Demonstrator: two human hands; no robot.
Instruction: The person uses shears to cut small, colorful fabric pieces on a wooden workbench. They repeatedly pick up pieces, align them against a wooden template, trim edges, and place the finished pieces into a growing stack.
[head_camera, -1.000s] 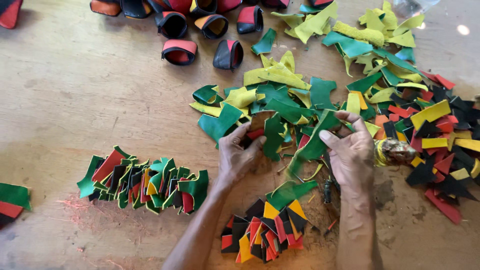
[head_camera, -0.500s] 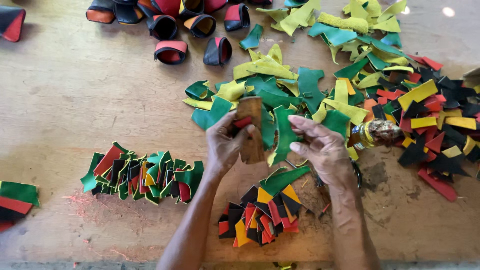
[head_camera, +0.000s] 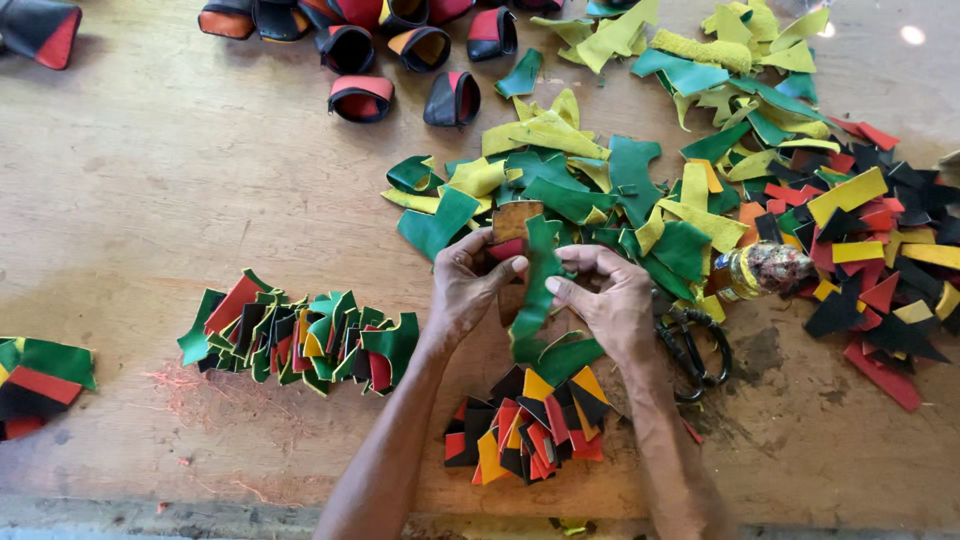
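Observation:
My left hand (head_camera: 470, 285) pinches a red piece with a tan backing (head_camera: 513, 228), held up above the wooden table (head_camera: 200, 190). My right hand (head_camera: 610, 305) grips a long green strip (head_camera: 537, 285) that hangs down between both hands and touches the left fingers. Just below them lies a stack of black, red and yellow pieces (head_camera: 528, 425). Behind the hands spreads a big heap of green and yellow cut pieces (head_camera: 570, 180).
A row of joined green, red and black pieces (head_camera: 300, 330) lies to the left. Black scissors (head_camera: 695, 345) rest beside my right wrist, next to a small bottle (head_camera: 765, 268). Curved black-and-red parts (head_camera: 400, 50) line the far edge. Black, red and yellow scraps (head_camera: 880, 260) fill the right.
Both hands rose from the green heap. My left hand picked up the tan-backed red piece, and my right hand brought a green strip against it, now hanging lower between the hands.

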